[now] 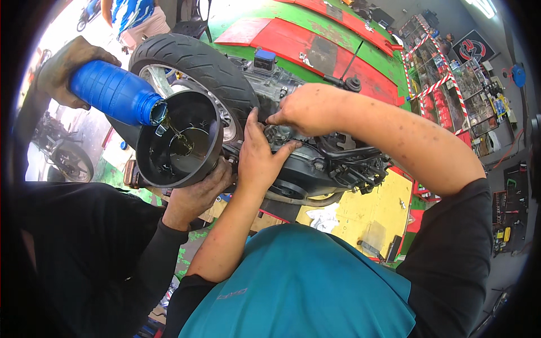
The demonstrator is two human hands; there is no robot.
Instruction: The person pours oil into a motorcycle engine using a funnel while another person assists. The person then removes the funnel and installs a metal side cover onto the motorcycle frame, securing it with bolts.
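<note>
My left hand (pixel 258 147) is raised beside the rear tire (pixel 217 67) and the engine (pixel 301 169), its fingers stretched up and the thumb spread away. My right hand (pixel 309 110) reaches over the top of the engine with its fingers curled in. Whatever those fingers grip, if anything, is hidden. At my left, a co-worker's hand (pixel 62 70) tips a blue bottle (pixel 112 93) over a black round funnel (pixel 179 141). Liquid runs from the bottle's mouth into it. Another co-worker's hand (pixel 197 194) steadies the funnel from below, close to my left wrist.
Below the engine lies a yellow platform (pixel 366 211) with a white rag (pixel 324 217). Red ramps (pixel 315 48) cross the green floor behind. Shelving with striped tape (pixel 437 84) stands at the right. A person (pixel 135 22) is at the back left, near a parked motorcycle (pixel 65 149).
</note>
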